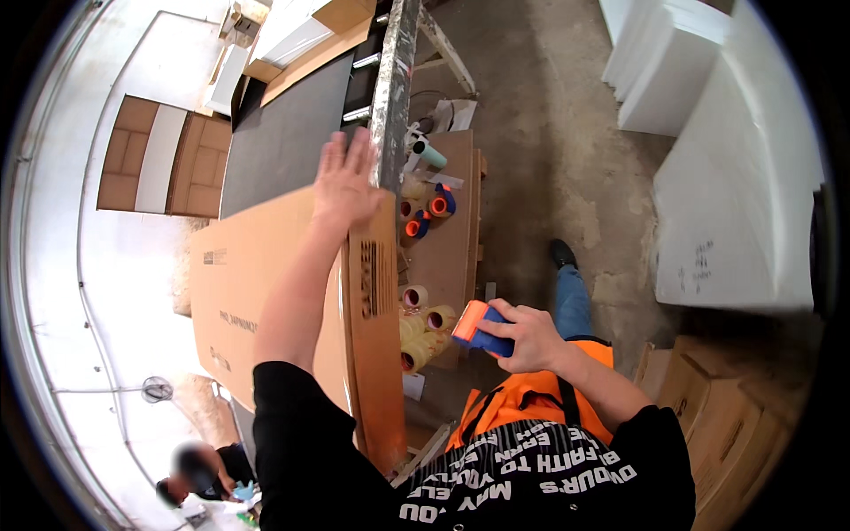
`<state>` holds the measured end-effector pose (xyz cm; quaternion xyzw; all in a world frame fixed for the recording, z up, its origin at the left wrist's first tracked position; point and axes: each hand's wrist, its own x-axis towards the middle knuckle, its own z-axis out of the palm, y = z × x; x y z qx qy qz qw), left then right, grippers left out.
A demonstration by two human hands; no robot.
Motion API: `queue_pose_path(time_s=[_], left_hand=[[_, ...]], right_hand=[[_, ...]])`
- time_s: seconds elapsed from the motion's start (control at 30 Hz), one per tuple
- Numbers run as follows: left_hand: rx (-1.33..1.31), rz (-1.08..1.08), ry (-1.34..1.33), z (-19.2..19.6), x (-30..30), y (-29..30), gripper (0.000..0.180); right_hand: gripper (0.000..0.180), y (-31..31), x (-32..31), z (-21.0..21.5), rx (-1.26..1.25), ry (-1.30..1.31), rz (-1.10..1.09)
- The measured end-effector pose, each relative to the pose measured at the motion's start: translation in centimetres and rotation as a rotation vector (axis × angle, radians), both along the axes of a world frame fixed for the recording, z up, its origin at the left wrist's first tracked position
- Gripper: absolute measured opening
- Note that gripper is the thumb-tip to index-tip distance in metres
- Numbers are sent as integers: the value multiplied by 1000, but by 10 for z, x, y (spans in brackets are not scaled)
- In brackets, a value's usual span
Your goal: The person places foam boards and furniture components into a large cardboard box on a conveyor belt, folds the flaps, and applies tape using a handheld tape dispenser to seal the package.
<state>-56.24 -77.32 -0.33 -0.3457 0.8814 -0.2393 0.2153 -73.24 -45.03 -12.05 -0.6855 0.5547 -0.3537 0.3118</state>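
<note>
A dark-topped conveyor [288, 133] carries a large brown cardboard carton [274, 265], printed in black. Below, beside it, stands a brown board shelf [456, 230]. The left hand [348, 188] lies at the carton's far edge, fingers outstretched and slightly spread, grasping nothing. The right hand [534, 341], near the person's waist, has its fingers wrapped around a blue-and-orange tape dispenser [483, 328], apart from the carton. Yellowish tape rolls [423, 350] cluster on the shelf.

Carton [239, 288] left of tape rolls [427, 342], tape dispenser [481, 327] further right
</note>
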Motion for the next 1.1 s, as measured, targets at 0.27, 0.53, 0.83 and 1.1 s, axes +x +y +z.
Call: queue_pose_path(time_s=[0.27, 0.53, 0.83, 1.1], left_hand=[[272, 638, 479, -8, 47, 64, 125], [179, 808, 727, -15, 27, -14, 109], [464, 584, 683, -3, 33, -36, 28], [401, 524, 865, -6, 45, -16, 8]], right_hand=[[60, -160, -92, -61, 303, -616, -16], [62, -468, 0, -28, 671, -1023, 605], [46, -333, -39, 3, 389, -254, 1117], [48, -349, 0, 19, 425, -162, 1544]])
